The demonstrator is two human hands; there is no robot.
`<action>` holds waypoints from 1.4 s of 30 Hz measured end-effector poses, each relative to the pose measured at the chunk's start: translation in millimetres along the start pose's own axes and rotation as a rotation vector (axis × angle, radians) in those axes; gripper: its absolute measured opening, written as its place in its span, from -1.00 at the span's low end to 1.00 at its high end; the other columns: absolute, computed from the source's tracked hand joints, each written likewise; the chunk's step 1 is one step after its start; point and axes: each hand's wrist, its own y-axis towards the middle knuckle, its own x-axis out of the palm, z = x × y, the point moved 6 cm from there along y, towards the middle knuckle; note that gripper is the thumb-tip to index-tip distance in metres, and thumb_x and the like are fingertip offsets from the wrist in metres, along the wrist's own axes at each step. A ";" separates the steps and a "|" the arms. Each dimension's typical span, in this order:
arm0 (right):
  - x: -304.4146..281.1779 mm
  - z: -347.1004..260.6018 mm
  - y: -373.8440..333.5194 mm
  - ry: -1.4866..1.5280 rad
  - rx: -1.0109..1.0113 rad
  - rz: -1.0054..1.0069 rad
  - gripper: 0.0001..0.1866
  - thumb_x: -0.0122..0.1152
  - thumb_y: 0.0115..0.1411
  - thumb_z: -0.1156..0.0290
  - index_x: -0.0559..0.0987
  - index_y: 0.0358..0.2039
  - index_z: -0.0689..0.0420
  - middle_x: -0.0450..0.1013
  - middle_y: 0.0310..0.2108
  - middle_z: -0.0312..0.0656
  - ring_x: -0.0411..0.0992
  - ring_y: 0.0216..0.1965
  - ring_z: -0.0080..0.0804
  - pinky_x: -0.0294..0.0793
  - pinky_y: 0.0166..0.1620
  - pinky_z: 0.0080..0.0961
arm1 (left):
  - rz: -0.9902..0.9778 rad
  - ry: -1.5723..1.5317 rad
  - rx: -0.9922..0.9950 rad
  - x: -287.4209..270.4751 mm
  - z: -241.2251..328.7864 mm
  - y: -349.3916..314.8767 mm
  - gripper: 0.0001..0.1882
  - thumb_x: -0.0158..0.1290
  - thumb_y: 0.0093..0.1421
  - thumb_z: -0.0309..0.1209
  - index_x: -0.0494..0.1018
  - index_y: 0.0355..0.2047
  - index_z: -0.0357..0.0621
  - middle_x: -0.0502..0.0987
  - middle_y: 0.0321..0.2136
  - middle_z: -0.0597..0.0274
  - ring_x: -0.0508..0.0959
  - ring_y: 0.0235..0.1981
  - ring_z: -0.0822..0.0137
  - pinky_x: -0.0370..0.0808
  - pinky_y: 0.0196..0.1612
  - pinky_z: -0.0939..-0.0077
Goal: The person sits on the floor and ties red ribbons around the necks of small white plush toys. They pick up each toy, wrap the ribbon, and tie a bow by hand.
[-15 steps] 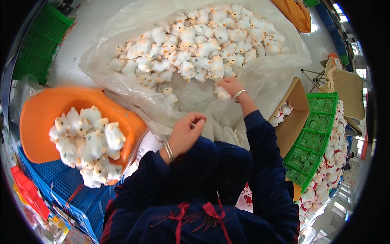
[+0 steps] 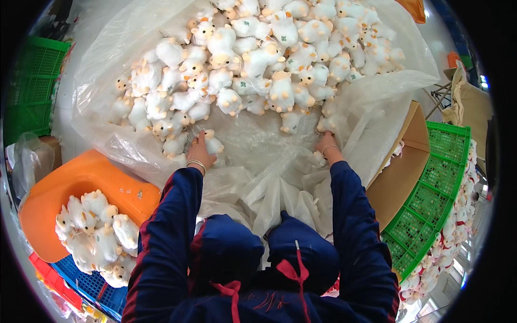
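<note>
A large heap of small white plush animals (image 2: pixel 258 64), with peach-coloured snouts and feet, lies on a sheet of translucent plastic (image 2: pixel 258 145) in front of me. My left hand (image 2: pixel 201 153) reaches to the heap's near left edge, fingers spread, beside a single plush animal (image 2: pixel 215 143) that it touches. Farther right, my right hand (image 2: pixel 327 145) is down on the plastic, its fingers against the bottom of another plush animal (image 2: pixel 326 123). Those fingertips are partly hidden, and a whitish bit shows under the palm.
To the left, an orange plastic tub (image 2: pixel 116 169) with several white plush animals (image 2: pixel 99 231) rests by a blue crate (image 2: pixel 97 282). A cardboard box (image 2: pixel 401 172) and green crate (image 2: pixel 431 188) stand to the right, with red-and-white plush toys (image 2: pixel 449 237) beyond. Green crates (image 2: pixel 32 91) stand far left.
Both hands have moved forward and apart, the left from above my lap to the heap's edge. The right hand has lowered from holding up a plush animal. The heap looks nearer.
</note>
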 end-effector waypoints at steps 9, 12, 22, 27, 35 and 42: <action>28.8 -98.6 41.5 0.369 0.027 0.014 0.02 0.36 -0.02 -0.28 0.43 0.25 0.29 0.51 0.15 0.13 0.49 0.15 0.09 0.46 0.20 -0.22 | 0.013 0.138 -0.026 15.7 26.3 2.8 0.01 0.37 -0.02 -0.06 0.14 0.38 -0.05 0.43 0.17 -0.21 0.42 0.16 -0.25 0.41 0.22 0.06; 26.1 -115.0 39.7 0.296 0.047 0.019 0.05 0.34 -0.08 -0.36 0.49 0.22 0.27 0.53 0.12 0.13 0.51 0.13 0.08 0.46 0.18 -0.23 | 0.001 0.035 0.017 17.4 26.1 -1.7 -0.20 0.33 0.02 -0.15 0.29 0.24 -0.08 0.58 -0.03 -0.15 0.51 0.04 -0.22 0.46 0.14 0.05; 24.8 -108.0 -14.2 0.420 -0.108 -0.131 -0.34 0.33 -0.07 -0.09 0.71 -0.20 0.29 0.62 -0.12 0.15 0.60 -0.07 0.02 0.58 0.00 -0.30 | 0.245 -0.839 0.163 -131.7 113.0 -76.1 -0.47 0.20 0.19 -0.39 0.39 0.16 -0.21 0.57 -0.09 0.13 0.58 -0.11 0.31 0.54 -0.01 0.40; -84.4 -108.6 -90.7 1.146 -0.410 -0.249 -0.29 0.33 0.03 0.11 0.49 0.13 0.29 0.58 -0.04 -0.07 0.59 -0.06 -0.22 0.61 -0.01 -0.28 | 0.116 -1.325 0.438 -224.8 147.7 -124.7 -0.41 0.10 0.22 -0.44 0.33 0.28 -0.22 0.54 -0.01 0.14 0.58 -0.07 0.32 0.54 0.04 0.43; -292.7 -63.6 -330.2 1.484 -0.995 -0.047 -0.18 0.35 0.09 0.08 0.37 0.27 0.31 0.51 0.12 -0.05 0.54 0.09 -0.19 0.56 0.15 -0.24 | -0.262 -1.405 0.906 -312.8 231.9 -313.2 -0.08 0.26 -0.01 -0.11 0.23 0.30 -0.30 0.57 -0.09 -0.05 0.66 -0.13 0.04 0.63 -0.04 0.15; -265.1 -34.5 -527.3 1.501 -1.000 -0.085 -0.03 0.37 0.00 -0.17 0.29 0.29 0.16 0.35 0.07 -0.07 0.35 0.13 -0.15 0.40 0.22 -0.17 | -1.008 -0.751 1.598 -248.0 210.7 -486.1 -0.24 0.35 0.02 -0.20 0.38 0.15 -0.39 0.60 -0.13 -0.02 0.65 -0.18 0.13 0.56 -0.06 0.28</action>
